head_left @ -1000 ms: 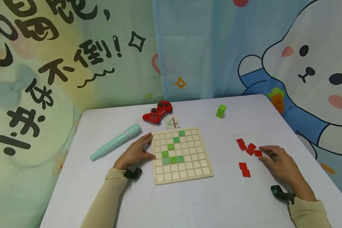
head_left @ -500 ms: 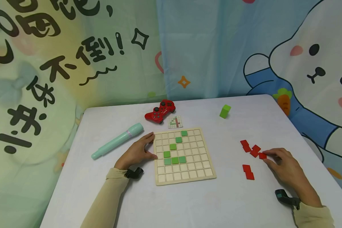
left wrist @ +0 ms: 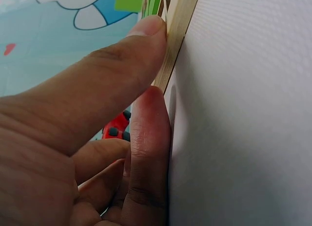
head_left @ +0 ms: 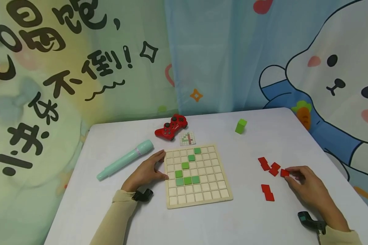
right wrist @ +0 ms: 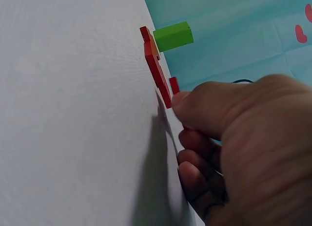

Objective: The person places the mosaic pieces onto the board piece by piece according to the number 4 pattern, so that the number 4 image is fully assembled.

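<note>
White table (head_left: 202,224); cartoon rabbit curtain (head_left: 325,68) behind.

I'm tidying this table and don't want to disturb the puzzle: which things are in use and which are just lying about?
In use:
wooden grid board, steadied by the left hand
green tiles on it
red tile pinched by the right hand
loose red tiles
pattern card, probably

Lying about:
red game controller
mint torch
green block
</note>
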`<state>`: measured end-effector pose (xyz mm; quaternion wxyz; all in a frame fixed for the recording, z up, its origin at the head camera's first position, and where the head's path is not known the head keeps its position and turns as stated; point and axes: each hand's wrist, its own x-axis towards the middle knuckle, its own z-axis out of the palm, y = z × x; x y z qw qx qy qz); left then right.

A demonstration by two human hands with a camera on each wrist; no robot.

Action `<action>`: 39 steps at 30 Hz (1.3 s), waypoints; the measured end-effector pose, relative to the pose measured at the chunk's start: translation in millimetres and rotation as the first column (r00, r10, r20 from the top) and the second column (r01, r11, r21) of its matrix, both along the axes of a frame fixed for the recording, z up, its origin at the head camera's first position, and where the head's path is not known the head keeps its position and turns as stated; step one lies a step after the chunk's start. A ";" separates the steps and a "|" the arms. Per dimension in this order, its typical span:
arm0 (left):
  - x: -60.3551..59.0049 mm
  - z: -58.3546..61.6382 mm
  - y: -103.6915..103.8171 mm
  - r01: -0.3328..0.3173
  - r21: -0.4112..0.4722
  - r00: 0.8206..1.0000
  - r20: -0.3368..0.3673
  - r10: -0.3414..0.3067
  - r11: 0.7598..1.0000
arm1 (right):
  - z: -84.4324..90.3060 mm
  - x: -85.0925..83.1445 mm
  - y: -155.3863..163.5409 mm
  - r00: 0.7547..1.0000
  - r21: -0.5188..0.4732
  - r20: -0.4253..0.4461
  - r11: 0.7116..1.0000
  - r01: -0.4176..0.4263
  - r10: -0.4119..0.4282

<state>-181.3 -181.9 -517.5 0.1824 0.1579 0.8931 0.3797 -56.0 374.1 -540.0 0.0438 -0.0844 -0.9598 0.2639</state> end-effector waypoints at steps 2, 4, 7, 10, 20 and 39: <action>0.9 -2.0 0.1 0.003 0.003 1.000 -0.005 -0.003 1.000 | -1.2 1.9 -0.2 1.000 0.001 -0.009 1.000 0.012 -0.012; 0.9 -3.7 0.6 0.007 0.012 1.000 -0.005 -0.007 1.000 | -2.6 3.5 -0.2 1.000 -0.007 -0.007 1.000 0.030 -0.030; 2.2 -5.9 1.4 0.009 0.013 1.000 0.000 -0.009 1.000 | -5.3 5.5 -0.7 0.999 -0.019 0.004 0.998 0.054 -0.054; 4.4 -7.7 1.6 0.011 0.000 1.000 0.001 -0.011 1.000 | -6.6 7.5 -0.4 0.997 -0.022 0.017 0.997 0.070 -0.070; 4.8 -5.3 4.0 -0.003 0.004 1.000 0.003 0.003 1.000 | -2.7 5.8 2.3 0.993 -0.056 0.030 0.992 0.113 -0.112; 5.9 -3.4 0.1 -0.028 0.031 0.999 -0.017 0.028 0.999 | 47.5 -12.9 -42.0 0.963 -0.008 -0.214 0.985 -0.172 0.166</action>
